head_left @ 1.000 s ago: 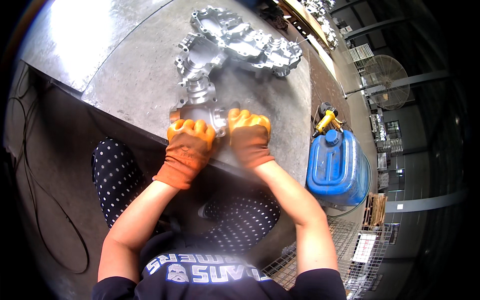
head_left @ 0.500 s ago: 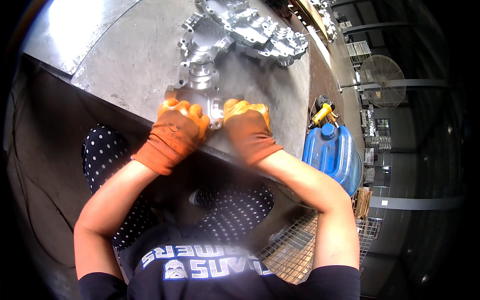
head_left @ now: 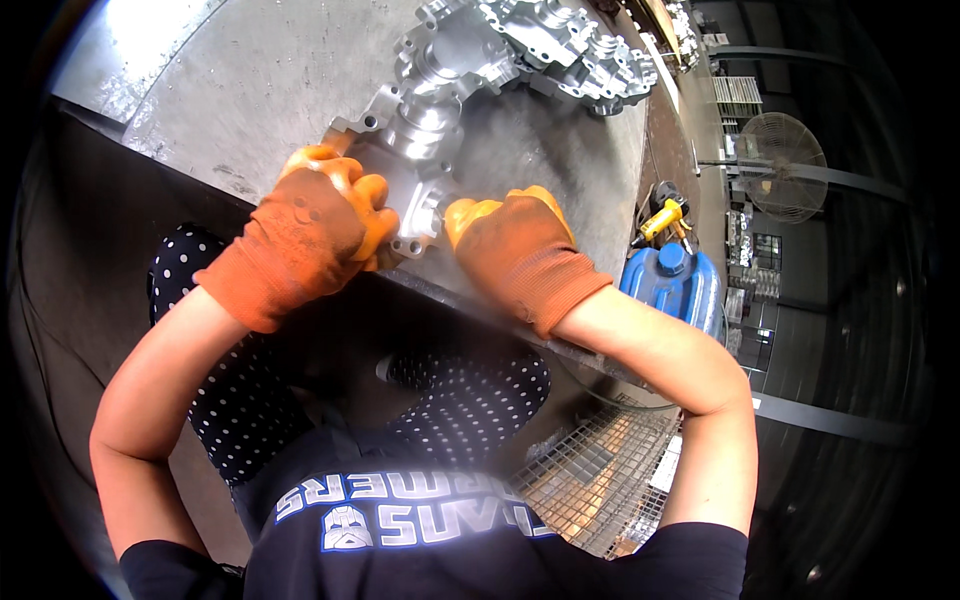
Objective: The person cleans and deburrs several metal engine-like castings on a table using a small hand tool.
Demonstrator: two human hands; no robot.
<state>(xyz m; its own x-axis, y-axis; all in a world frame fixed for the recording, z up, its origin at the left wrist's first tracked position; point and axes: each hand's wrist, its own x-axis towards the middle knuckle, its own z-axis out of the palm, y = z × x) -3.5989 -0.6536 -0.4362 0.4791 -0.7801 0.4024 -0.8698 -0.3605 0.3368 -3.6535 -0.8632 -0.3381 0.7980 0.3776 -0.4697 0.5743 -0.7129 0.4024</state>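
Left hand (head_left: pixel 303 225): fingers closed over the outer edge of the near casting (head_left: pixel 400 186), which rests on the bench (head_left: pixel 225 120) between and beyond both hands' fingers. Right hand (head_left: pixel 515 245): fingers curled beside the opposite edge; gap and contents cannot be determined. Status: work on this casting appears under way; completed and remaining portions are indeterminable. Count: one near casting; at least two overlapping farther castings (head_left: pixel 455 48) beyond the fingers; one blue canister (head_left: pixel 672 287) and one yellow tool (head_left: pixel 662 220) right of the right fingers.

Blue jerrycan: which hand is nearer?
Right. The right hand is just left of the blue jerrycan in the picture, with a gap between them; the left hand is much farther left, at the metal casting.
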